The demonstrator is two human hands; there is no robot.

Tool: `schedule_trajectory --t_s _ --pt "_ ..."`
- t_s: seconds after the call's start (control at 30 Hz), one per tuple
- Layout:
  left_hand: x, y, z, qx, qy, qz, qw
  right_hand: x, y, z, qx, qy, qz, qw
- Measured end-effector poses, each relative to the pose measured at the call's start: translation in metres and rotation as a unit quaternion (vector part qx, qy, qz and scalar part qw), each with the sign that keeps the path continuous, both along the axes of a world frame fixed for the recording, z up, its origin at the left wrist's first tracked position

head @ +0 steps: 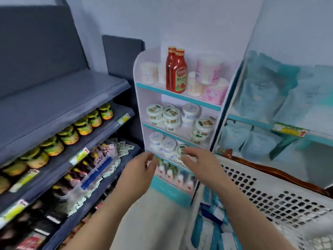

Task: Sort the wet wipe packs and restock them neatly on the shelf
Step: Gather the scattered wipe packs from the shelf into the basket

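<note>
Left hand (139,170) and right hand (203,164): both raised before the narrow white rack (139,98), fingers loosely spread, holding nothing. Wet wipe packs (212,224), blue and white: lying in the perforated white basket (270,195), lower right. Pale blue packs (259,91), probably more wipes though blurred: stacked on the right-hand shelf (252,121).

Both bare forearms extended forward, converging. Left hand (139,168) held empty, fingers loosely curled. Right hand (201,161) palm down, fingers spread and relaxed, gripping nothing. Hands near, apart.
</note>
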State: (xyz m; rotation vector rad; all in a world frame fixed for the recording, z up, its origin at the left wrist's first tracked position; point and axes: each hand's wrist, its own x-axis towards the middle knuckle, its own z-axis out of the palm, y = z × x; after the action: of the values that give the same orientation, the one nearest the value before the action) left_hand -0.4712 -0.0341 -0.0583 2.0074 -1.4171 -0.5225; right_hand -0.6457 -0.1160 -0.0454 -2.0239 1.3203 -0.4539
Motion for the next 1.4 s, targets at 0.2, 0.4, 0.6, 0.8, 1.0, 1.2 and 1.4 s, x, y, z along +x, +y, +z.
schedule_trajectory --t_s 0.2,0.4,0.6,0.8,1.0,1.2,1.4 --pt "0.169 0.078 0.042 -0.057 -0.109 0.155 0.980 0.190 0.036 0.045 -0.069 -0.045 0.175 0.981" --pt "0.311 0.179 0.055 -0.039 -0.141 0.298 0.943 0.374 0.099 0.068 -0.088 -0.068 0.322 0.940" --pt "0.417 0.256 0.043 0.051 -0.162 0.424 0.890 0.508 0.137 0.052 -0.087 0.003 0.409 0.908" --pt "0.479 0.260 0.031 0.193 -0.138 0.488 0.840 0.584 0.135 0.033 -0.070 0.121 0.491 0.860" --pt "0.498 0.243 0.029 0.227 -0.105 0.517 0.818 0.630 0.119 0.019 -0.078 0.206 0.496 0.840" --pt "0.502 0.244 0.030 0.175 -0.024 0.551 0.816 0.649 0.095 0.016 -0.080 0.223 0.548 0.802" --pt "0.502 0.242 0.050 0.046 0.025 0.576 0.815 0.665 0.076 0.027 0.006 0.134 0.584 0.800"
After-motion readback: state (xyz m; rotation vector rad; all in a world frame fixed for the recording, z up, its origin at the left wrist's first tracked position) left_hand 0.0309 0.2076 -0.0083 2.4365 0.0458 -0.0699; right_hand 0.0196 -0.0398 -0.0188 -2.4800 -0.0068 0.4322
